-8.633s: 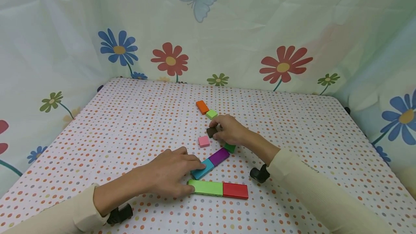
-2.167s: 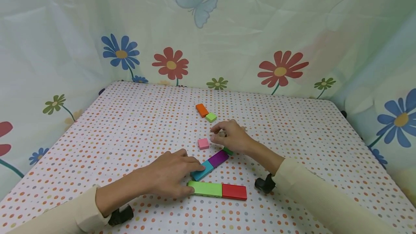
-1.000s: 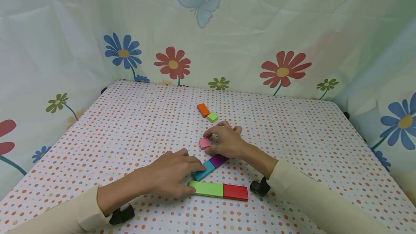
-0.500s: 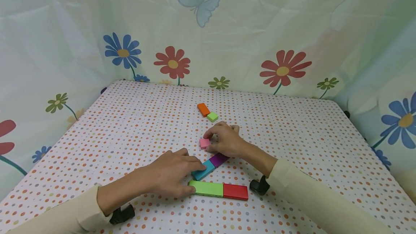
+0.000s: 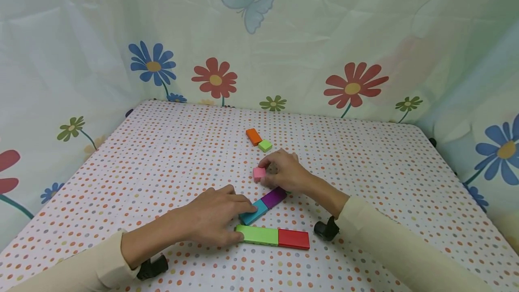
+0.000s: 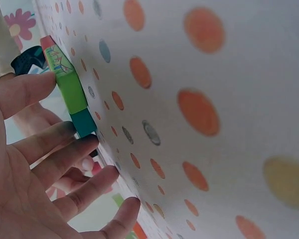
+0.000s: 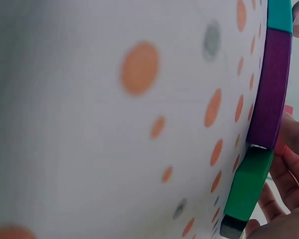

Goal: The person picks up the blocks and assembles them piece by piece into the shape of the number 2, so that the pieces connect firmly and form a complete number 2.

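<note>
My right hand pinches a small pink block between thumb and fingers, just beyond a bent row of blocks. That row runs from a blue block to a purple block. In the right wrist view it continues with a green block and a dark block; the right hand covers most of these two from the head camera. My left hand lies spread, a fingertip on the blue block and the thumb against the end of a long light green block.
A red block butts against the long light green one. Farther back, an orange block touches a small light green block at its corner. Everything lies on a dotted tablecloth, with a flowered curtain behind.
My right hand put the dark block down, moved to the pink block and took hold of it. The pink block has shifted slightly right and away. The left hand stays put.
</note>
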### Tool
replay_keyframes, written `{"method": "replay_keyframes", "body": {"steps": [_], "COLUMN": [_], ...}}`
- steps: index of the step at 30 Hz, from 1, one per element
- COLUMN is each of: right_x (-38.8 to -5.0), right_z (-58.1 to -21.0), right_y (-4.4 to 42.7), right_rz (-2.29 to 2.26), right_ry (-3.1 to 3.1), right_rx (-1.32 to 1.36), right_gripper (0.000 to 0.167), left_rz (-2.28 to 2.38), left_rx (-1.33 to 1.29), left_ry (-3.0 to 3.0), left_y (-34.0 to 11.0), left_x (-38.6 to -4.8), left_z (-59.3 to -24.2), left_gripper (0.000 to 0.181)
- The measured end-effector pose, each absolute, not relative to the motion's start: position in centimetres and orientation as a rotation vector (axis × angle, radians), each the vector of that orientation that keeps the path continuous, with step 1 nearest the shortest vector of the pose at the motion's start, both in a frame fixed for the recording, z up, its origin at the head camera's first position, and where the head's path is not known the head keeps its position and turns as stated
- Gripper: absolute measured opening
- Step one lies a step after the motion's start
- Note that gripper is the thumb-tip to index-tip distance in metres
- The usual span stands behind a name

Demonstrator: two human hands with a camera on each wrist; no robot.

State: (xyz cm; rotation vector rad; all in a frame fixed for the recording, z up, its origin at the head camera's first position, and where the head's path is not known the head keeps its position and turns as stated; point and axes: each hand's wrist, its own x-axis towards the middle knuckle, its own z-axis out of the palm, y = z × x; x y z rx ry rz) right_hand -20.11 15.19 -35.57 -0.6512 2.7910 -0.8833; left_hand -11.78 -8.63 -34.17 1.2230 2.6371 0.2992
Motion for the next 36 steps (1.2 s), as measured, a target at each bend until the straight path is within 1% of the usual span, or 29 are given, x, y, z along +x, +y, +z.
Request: {"method": "replay_keyframes", "body": {"steps": [18, 36], "right_x": [-20.7, -21.5], "right_z": [-35.4, -35.3], "right_y": [16.6, 18.5], "right_rz": [-1.082, -1.125], "right_ry": [2.708, 2.753], "right_rx": [-0.474, -0.387], "right_gripper": [0.036, 0.033], "left_rz": [0.296, 0.313], "left_rx": [1.206, 1.203], "left_ry": [2.630, 2.632], "left_y": [-8.8, -8.8], "left_x": [-11.8, -11.8], "left_z": [-34.3, -34.4], "left_gripper": [0.057, 0.056]}}
